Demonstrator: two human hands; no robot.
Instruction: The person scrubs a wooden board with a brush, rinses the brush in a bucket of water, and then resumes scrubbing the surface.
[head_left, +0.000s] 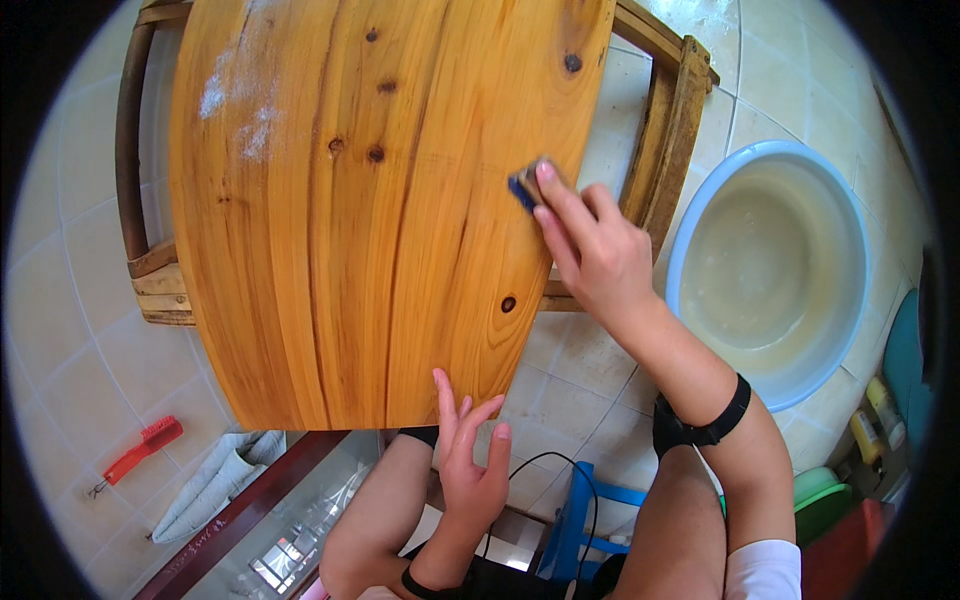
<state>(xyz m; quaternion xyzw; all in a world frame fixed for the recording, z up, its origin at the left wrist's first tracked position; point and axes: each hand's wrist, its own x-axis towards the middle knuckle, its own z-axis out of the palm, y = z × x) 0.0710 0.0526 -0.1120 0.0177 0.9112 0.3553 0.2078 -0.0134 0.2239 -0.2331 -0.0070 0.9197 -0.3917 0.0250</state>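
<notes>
Before me a wooden tabletop (360, 247) of knotty, varnished planks rests on a wooden frame. My right hand (600, 247) grips a small brown and dark-blue scrubbing block (526, 187) against the boards near the right edge. Whether the block is a brush or a sponge is too blurred to tell. At the near edge my left hand (472, 457) holds nothing; its fingers are spread, their tips overlapping the wood in view. White powder (259, 127) lies in patches on the upper left planks.
Right of the table, a light-blue basin (677, 255) holds cloudy water on the tiled floor (817, 82). A red brush (142, 450) and a folded cloth (214, 484) lie at lower left. A blue plastic stool (570, 517) stands between my legs. Yellow bottles (866, 435) sit at far right.
</notes>
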